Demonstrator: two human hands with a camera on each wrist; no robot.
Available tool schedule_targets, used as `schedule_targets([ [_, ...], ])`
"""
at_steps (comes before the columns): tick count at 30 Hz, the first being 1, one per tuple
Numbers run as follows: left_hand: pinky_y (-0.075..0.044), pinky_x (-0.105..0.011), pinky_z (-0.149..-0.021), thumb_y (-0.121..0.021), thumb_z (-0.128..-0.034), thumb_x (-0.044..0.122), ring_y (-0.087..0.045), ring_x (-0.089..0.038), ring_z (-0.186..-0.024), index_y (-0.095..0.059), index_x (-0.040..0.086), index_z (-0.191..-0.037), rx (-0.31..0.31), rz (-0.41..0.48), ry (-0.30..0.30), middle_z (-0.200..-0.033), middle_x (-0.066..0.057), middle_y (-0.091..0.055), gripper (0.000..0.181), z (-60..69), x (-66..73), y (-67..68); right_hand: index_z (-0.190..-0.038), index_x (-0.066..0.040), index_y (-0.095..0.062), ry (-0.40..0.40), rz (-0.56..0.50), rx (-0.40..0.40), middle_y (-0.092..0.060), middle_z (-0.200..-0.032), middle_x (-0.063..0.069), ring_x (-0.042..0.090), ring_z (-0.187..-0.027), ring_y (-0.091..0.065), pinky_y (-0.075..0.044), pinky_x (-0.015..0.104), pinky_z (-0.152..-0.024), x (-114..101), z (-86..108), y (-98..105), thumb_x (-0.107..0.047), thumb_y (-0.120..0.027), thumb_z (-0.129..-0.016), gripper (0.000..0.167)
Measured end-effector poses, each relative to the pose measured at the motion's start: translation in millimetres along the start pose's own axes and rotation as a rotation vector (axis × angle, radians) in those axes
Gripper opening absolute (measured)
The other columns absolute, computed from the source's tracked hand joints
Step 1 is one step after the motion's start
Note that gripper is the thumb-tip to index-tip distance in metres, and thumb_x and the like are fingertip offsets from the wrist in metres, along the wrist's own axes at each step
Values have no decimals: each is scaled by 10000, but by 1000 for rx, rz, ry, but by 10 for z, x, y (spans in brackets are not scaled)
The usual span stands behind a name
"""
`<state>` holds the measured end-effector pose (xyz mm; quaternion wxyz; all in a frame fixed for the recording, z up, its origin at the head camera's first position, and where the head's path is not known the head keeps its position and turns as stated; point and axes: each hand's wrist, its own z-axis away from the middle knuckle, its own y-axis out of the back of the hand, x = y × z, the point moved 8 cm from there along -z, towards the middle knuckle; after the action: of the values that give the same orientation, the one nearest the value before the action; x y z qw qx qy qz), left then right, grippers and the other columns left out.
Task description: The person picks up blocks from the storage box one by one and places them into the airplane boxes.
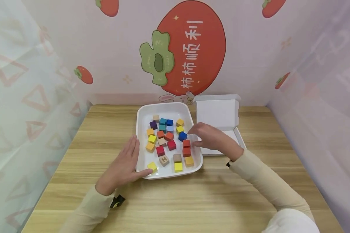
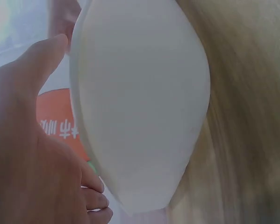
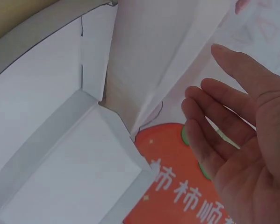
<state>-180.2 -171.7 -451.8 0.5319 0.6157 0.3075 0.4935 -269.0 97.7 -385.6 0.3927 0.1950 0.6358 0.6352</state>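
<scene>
Both left hand (image 1: 122,166) and right hand (image 1: 213,137) have empty fingers. I would steady the tray (image 1: 143,126) — then pinch the near blue cube (image 1: 182,137) squarely.

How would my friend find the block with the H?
Find the white tray on the wooden table, left of the open white box. At the tray's near end, look just right of the corner's yellow block. The H block is bare-wood coloured and shows a brown letter, unlike its neighbours.
</scene>
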Motion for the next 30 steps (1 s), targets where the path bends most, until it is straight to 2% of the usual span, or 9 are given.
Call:
schedule_targets([
  [4, -219, -607, -1314, -569, -865, 844, -74, -427, -1655, -134, -53, -1667, 18, -14, -3, -1781, -223, -33, 1279, -7, 29, -44, -1265, -117, -782, 32, 48, -75, -768, -1263, 110, 266, -1136, -700, -631, 424, -992, 15, -188, -204, -220, -869, -893, 395],
  [7, -224, -607, -1312, -571, -866, 843, -77, -431, -1653, -137, -53, -1666, 27, -19, -2, -1780, -228, -39, 1278, 0, 31, -75, -1232, -133, -798, 49, 127, -106, -785, -1197, 85, 232, -1048, -677, -636, 390, -971, 26, -285, -318, -231, -872, -890, 364],
  [14, -223, -597, -1316, -573, -855, 853, -77, -421, -1657, -143, -40, -1670, 45, -34, 8, -1782, -218, -38, 1283, 2, 22, -92, -1103, -129, -816, 81, 292, -122, -784, -1029, 49, 209, -927, -605, -610, 315, -864, -56, -383, -426, -224, -830, -922, 205],
  [19, -196, -585, -1326, -565, -854, 861, -53, -408, -1663, -118, -25, -1678, 28, -36, 11, -1789, -196, 2, 1290, -5, 29, -92, -1102, -106, -801, 66, 344, -142, -768, -1007, 58, 207, -910, -597, -611, 308, -851, -68, -423, -493, -258, -834, -925, 235],
  [26, -218, -602, -1316, -587, -857, 838, -82, -423, -1656, -133, -38, -1672, 47, -20, 9, -1783, -218, -39, 1280, -8, 28, -75, -1173, -71, -754, 66, 352, -134, -765, -1040, 75, 219, -926, -609, -618, 324, -881, -60, -493, -529, -270, -842, -917, 335],
  [30, -220, -598, -1316, -574, -859, 842, -82, -421, -1656, -132, -38, -1672, 45, -16, 13, -1783, -215, -36, 1277, 7, 23, -82, -1143, -104, -757, 54, 286, -123, -751, -1026, 44, 203, -943, -600, -613, 310, -880, -40, -486, -473, -282, -862, -898, 320],
])
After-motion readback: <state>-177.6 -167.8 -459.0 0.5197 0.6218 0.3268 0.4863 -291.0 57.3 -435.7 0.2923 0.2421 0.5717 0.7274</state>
